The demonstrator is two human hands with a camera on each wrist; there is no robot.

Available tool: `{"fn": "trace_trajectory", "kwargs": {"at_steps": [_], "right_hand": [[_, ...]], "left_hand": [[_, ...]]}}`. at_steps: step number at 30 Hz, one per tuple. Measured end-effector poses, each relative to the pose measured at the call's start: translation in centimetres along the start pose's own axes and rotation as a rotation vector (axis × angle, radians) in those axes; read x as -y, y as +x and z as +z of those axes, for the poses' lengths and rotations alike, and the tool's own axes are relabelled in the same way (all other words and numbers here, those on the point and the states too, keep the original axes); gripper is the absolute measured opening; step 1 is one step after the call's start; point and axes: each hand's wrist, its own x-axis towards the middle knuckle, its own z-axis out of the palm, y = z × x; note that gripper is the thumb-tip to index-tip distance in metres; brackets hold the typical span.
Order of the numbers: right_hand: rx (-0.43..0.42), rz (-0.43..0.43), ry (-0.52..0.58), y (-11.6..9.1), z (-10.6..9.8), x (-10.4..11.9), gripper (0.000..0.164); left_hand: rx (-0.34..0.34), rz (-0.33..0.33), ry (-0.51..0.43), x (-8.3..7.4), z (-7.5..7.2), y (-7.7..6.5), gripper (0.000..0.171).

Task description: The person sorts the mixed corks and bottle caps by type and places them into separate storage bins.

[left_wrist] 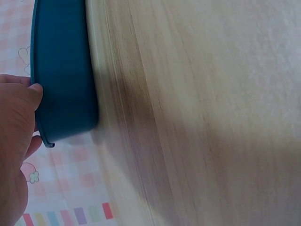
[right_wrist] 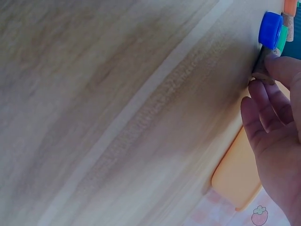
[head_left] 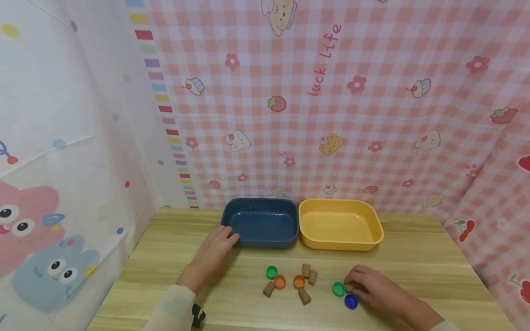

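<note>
My left hand [head_left: 217, 241] grips the near left corner of a dark blue plastic bin [head_left: 265, 242]. In the left wrist view the thumb lies over the rim of the bin [left_wrist: 66, 70]. At the right, my right hand [head_left: 370, 285] pinches a cork [head_left: 349, 288] between thumb and fingers, low over the table. This cork [right_wrist: 263, 70] is partly hidden by the thumb in the right wrist view. Right beside it are a green bottle cap [head_left: 338, 289] and a blue bottle cap [head_left: 351, 301].
A yellow bin [head_left: 339, 245] stands right of the blue one. Mid-table are a green cap [head_left: 271, 272], an orange cap [head_left: 279, 282], another orange cap [head_left: 299, 281] and several corks, one cork [head_left: 304, 296] nearest the front. A checked cloth [head_left: 265, 128] hangs behind the wooden table [head_left: 232, 308].
</note>
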Motion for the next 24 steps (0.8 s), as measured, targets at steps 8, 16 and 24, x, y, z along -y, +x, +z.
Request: {"fn": "trace_trajectory", "kwargs": {"at_steps": [8,16,24], "right_hand": [[-0.007,-0.008,0.008,0.01,-0.16,-0.03,0.018],[-0.031,-0.036,0.006,-0.04,-0.09,-0.22,0.019],[-0.092,-0.094,-0.035,0.24,-0.55,-0.22,0.02]], "left_hand": [[0.0,0.002,0.001,-0.01,0.03,-0.04,0.027],[0.009,-0.007,-0.017,-0.06,0.17,-0.07,0.029],[0.0,-0.021,-0.027,-0.26,-0.2,0.09,0.031]]}}
